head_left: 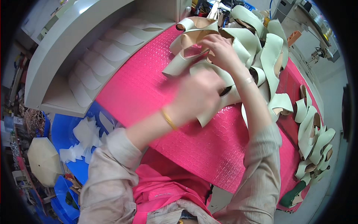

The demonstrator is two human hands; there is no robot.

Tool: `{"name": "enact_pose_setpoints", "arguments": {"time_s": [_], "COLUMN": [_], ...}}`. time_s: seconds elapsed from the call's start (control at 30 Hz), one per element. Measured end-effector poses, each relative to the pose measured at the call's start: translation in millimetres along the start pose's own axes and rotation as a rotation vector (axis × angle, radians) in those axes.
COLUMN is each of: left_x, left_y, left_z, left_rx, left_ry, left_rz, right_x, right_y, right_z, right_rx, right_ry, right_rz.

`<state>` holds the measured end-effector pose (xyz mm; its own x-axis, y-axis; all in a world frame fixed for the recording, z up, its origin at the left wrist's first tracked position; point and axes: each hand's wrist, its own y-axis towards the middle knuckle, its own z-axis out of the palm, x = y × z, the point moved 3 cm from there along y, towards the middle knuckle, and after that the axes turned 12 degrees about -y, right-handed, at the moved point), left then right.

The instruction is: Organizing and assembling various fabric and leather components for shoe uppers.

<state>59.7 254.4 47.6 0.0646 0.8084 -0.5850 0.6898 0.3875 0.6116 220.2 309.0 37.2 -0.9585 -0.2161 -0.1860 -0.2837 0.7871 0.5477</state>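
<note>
A heap of pale mint-green shoe uppers (244, 44) lies on the pink table at the far middle, with openings and tan lining showing. My right hand (220, 50) reaches in among them, its fingers bent over the edge of one shoe upper (186, 40). Closer to me, my left hand (199, 95) is smeared by motion, and its fingers cannot be made out. Beside that hand is another shoe upper (214, 112) with a dark opening; whether the hand grips it is unclear. A yellow bangle (169, 118) circles my left wrist.
Bubble-textured pink sheeting (132, 84) covers the table. A curved grey shelf (59, 52) with several white curved pieces (110, 50) borders its left. More shoe uppers (311, 128) lie along the right edge. Blue bins (65, 128) and a cream umbrella-like object (44, 161) stand at lower left.
</note>
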Motion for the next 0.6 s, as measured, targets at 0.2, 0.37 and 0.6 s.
{"name": "enact_pose_setpoints", "arguments": {"time_s": [0.2, 0.37, 0.6], "left_x": [36, 34, 24], "left_y": [-34, 5, 55], "left_z": [50, -12, 7], "left_rx": [0.332, 0.135, -0.030], "left_ry": [0.314, -0.321, 0.091], "left_rz": [-0.145, -0.141, 0.005], "right_x": [-79, -106, -65], "right_y": [82, 66, 16], "right_z": [-61, -131, -137], "right_rx": [-0.063, 0.029, -0.053], "right_ry": [0.507, 0.633, 1.124], "right_rz": [0.449, 0.564, 0.804]}}
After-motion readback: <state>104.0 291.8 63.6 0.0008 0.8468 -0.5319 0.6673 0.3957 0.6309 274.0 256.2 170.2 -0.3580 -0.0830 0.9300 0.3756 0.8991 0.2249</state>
